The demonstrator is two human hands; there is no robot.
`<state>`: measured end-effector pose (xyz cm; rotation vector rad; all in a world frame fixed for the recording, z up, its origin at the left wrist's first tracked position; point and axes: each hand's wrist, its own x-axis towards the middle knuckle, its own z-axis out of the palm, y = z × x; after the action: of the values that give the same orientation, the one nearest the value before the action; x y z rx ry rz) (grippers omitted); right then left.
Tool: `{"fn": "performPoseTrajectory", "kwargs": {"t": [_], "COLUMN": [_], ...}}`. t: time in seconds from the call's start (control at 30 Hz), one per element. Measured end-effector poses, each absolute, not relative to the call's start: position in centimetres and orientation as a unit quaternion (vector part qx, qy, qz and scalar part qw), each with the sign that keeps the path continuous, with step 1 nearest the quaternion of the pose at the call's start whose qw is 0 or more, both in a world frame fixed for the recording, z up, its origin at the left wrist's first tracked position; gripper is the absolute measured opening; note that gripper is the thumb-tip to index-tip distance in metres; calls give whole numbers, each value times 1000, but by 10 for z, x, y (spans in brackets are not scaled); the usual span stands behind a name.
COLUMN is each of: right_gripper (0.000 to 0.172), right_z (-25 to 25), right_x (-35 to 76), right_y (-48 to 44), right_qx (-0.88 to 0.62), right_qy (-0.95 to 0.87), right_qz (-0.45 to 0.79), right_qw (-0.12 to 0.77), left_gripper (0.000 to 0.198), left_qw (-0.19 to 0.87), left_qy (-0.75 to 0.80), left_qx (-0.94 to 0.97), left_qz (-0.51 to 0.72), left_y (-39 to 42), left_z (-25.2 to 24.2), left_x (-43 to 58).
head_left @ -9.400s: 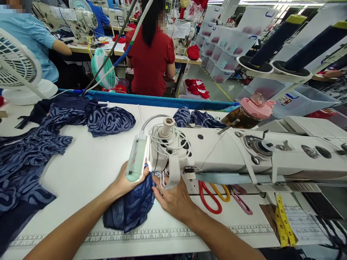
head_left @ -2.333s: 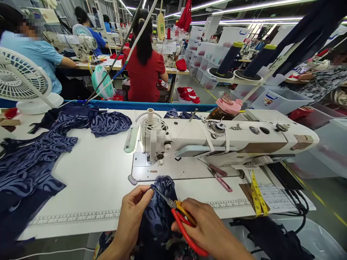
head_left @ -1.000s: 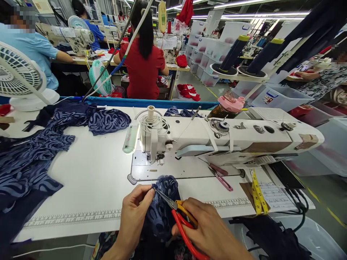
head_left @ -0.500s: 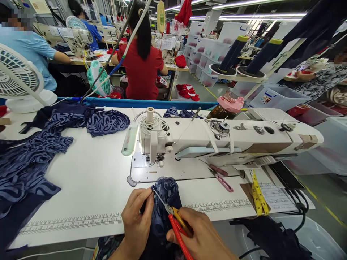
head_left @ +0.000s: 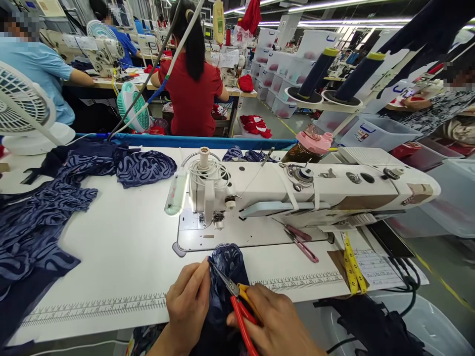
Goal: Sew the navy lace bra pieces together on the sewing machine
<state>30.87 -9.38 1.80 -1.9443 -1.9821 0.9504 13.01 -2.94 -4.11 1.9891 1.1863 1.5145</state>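
At the table's near edge my left hand point(head_left: 187, 306) pinches the edge of a dark blue lace piece point(head_left: 225, 269) between thumb and fingers. My right hand point(head_left: 276, 324) grips red and yellow handled scissors point(head_left: 237, 301), whose blade tips point up-left and meet the lace right by my left fingertips. The lace hangs over the table edge toward my lap. A white sewing machine point(head_left: 297, 190) stands just beyond, with nothing under its needle.
A heap of blue lace fabric point(head_left: 48, 207) covers the table's left side. Pink-handled snips point(head_left: 302, 244) and a yellow tape measure point(head_left: 352, 264) lie to the right. A pink-lidded bottle point(head_left: 309, 148), thread cones point(head_left: 319, 74) and a white fan point(head_left: 22, 104) stand behind. People work at the far tables.
The lace piece has left the needle and come to the near table edge. My right hand has taken up the scissors. In the last second both hands slid slightly lower and closer.
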Motion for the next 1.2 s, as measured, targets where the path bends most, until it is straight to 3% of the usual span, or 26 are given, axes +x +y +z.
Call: {"fn": "performPoseTrajectory", "kwargs": {"t": [0.1, 0.2, 0.27, 0.37, 0.47, 0.53, 0.63, 0.7, 0.77, 0.87, 1.2], "right_gripper": [17, 20, 19, 22, 22, 24, 25, 29, 27, 12, 21], "right_z": [26, 31, 27, 16, 12, 15, 24, 28, 30, 29, 21], "right_x": [313, 330, 348, 377, 391, 389, 367, 346, 325, 304, 296], "right_y": [-91, -83, -73, -55, -42, -37, -36, -34, -29, -21, -27], "right_qx": [-666, -687, -728, -786, -788, -789, -758, -670, -579, -528, -510], "right_qy": [-636, -608, -612, -608, -605, -604, -652, -719, -756, -756, -778], "right_qz": [373, 384, 297, 112, 48, 17, -8, 69, 198, 304, 268], "right_qw": [109, 103, 84, -10, -100, -115, 25, 167, 231, 242, 250], "left_gripper": [8, 19, 25, 27, 29, 30, 32, 32, 31, 31, 35], "left_qw": [374, 570, 633, 645, 637, 639, 644, 639, 621, 594, 636], "left_qy": [498, 528, 520, 515, 516, 515, 506, 500, 494, 498, 506], "left_qx": [606, 473, 416, 398, 418, 430, 447, 471, 503, 536, 501], "left_qz": [495, 417, 395, 401, 391, 377, 359, 348, 343, 334, 298], "left_y": [-29, -26, -24, -21, -18, -16, -15, -15, -15, -17, -20], "left_z": [-30, -22, -20, -20, -18, -15, -10, -7, -5, -1, 4], "left_x": [129, 126, 123, 119, 115, 113, 112, 113, 113, 112, 110]}}
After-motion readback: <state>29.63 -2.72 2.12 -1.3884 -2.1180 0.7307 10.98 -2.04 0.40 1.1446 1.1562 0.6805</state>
